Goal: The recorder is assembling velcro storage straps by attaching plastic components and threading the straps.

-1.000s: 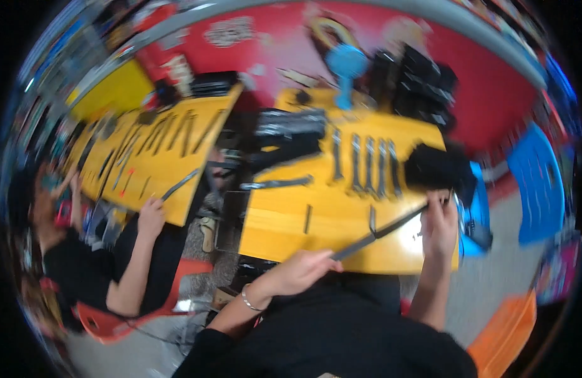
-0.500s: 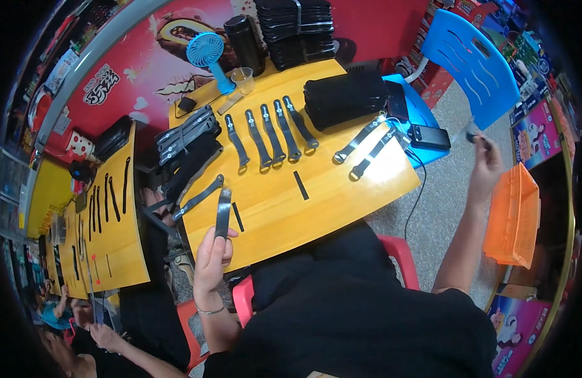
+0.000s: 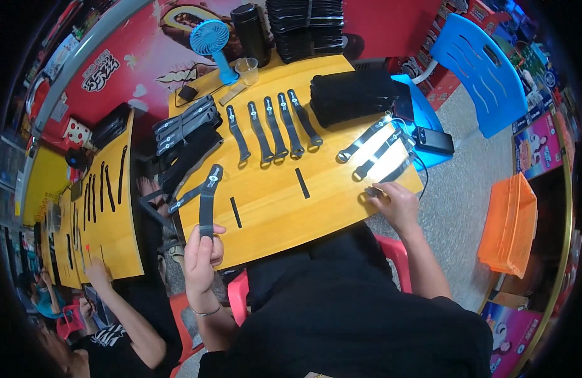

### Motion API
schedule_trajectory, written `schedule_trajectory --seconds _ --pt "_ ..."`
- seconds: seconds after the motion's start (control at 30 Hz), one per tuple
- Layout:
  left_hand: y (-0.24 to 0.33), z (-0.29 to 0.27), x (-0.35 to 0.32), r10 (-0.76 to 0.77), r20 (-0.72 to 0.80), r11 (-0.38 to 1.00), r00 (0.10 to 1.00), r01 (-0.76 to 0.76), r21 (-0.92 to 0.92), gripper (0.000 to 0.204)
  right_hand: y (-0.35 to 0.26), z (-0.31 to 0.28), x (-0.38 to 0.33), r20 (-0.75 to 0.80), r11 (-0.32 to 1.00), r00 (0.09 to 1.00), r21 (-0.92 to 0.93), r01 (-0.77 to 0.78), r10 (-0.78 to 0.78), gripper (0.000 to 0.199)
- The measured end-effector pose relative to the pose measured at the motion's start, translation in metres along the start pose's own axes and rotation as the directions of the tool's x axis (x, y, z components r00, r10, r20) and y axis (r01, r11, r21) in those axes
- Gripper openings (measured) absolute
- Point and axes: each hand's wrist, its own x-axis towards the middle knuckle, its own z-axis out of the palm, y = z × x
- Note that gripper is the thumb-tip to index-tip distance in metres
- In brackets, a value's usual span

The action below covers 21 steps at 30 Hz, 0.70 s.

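Black strap [image 3: 206,203] stays pinched in my left hand [image 3: 201,255]; right hand [image 3: 397,203] now back on table [image 3: 272,208], fingertips closing on strap end [image 3: 371,190].

Small assembly workshop: yellow worktables [image 3: 341,208] lined with black straps [image 3: 266,129], stacked parts, co-worker alongside.

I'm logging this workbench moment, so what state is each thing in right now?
left hand: shut on a black strap, holding it up
black strap: lifted, upper end over the table
right hand: fingertips on a strap at the table's right edge
row of four straps: lying flat, side by side
blue fan: upright; spinning or not, cannot tell
clear cup: upright
orange basket: on the floor
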Motion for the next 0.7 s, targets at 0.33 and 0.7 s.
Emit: schedule_trajectory --seconds 0.33,0.7 --pt "0.006 -0.009 -0.005 0.046 -0.070 0.999 0.996 -0.046 0.004 0.025 -0.001 -0.031 0.040 0.011 0.983 0.996 0.160 -0.094 0.093 0.014" --pt "0.001 -0.015 -0.013 0.044 -0.135 0.998 0.990 -0.048 -0.031 0.023 -0.026 -0.018 0.133 -0.150 0.798 0.789 -0.221 0.560 -0.596 0.012"
